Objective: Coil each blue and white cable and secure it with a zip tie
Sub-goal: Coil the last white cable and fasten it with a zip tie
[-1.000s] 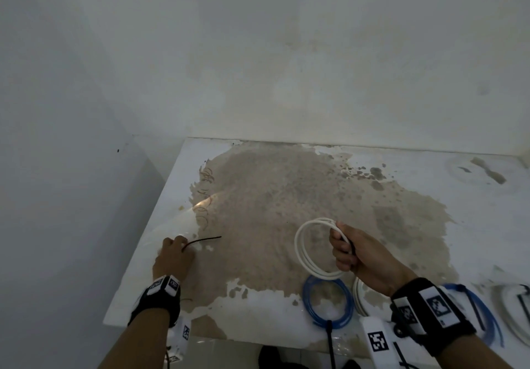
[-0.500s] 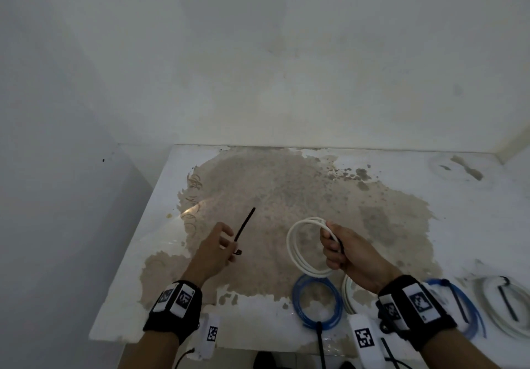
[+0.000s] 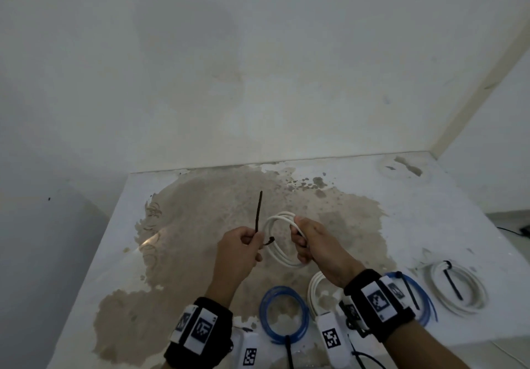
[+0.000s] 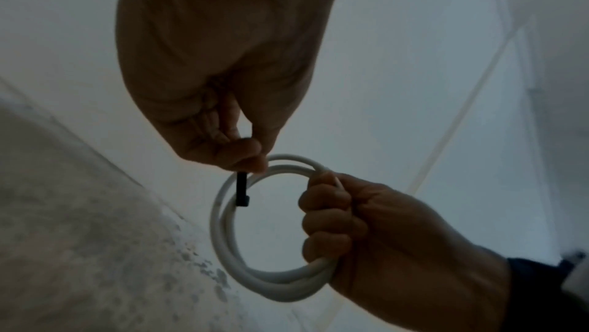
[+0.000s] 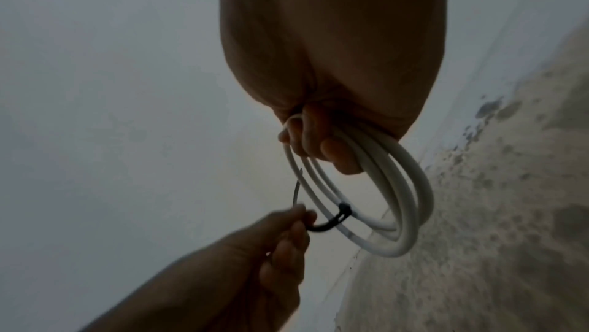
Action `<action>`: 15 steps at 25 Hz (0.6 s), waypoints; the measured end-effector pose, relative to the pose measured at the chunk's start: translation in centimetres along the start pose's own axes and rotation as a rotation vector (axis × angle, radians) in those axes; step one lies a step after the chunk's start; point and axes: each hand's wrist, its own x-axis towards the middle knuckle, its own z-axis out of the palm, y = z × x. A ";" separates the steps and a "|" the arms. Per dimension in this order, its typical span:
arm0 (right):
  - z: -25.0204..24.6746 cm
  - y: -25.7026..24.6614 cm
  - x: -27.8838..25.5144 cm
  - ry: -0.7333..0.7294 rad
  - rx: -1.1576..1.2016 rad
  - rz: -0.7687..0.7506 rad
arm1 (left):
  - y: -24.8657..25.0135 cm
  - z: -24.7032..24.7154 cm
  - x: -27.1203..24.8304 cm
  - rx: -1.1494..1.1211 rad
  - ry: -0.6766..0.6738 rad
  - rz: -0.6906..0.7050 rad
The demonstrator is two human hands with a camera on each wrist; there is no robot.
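My right hand (image 3: 304, 242) grips a coiled white cable (image 3: 275, 249) by its right side and holds it above the table; the wrist views show the same coil (image 4: 229, 236) (image 5: 398, 201). My left hand (image 3: 246, 242) pinches a black zip tie (image 3: 258, 212) near its head end. The strap points up and away, and the head (image 4: 242, 201) sits against the coil's left side. In the right wrist view the zip tie (image 5: 331, 220) curves from my left fingers (image 5: 296, 221) to the coil.
On the stained white table (image 3: 430, 219), near its front edge, lie a blue coil (image 3: 284, 314), a white coil (image 3: 314, 288) partly under my right wrist, a blue coil (image 3: 424, 297) with a black tie and a tied white coil (image 3: 459, 288). Walls close in behind and right.
My left hand lifted the zip tie off the table's left side and carried it right to the white coil. The right hand kept hold of the coil.
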 end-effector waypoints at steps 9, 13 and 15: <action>-1.8 -1.6 -1.0 0.095 -0.171 -0.215 | 4.3 3.7 -0.7 -0.341 -0.172 0.143; -3.3 -1.6 -1.0 0.159 -0.331 -0.234 | 5.0 5.1 -1.3 -0.342 -0.162 0.240; -3.9 -1.6 -1.1 0.197 -0.448 -0.229 | 5.2 5.9 -1.7 -0.350 -0.147 0.255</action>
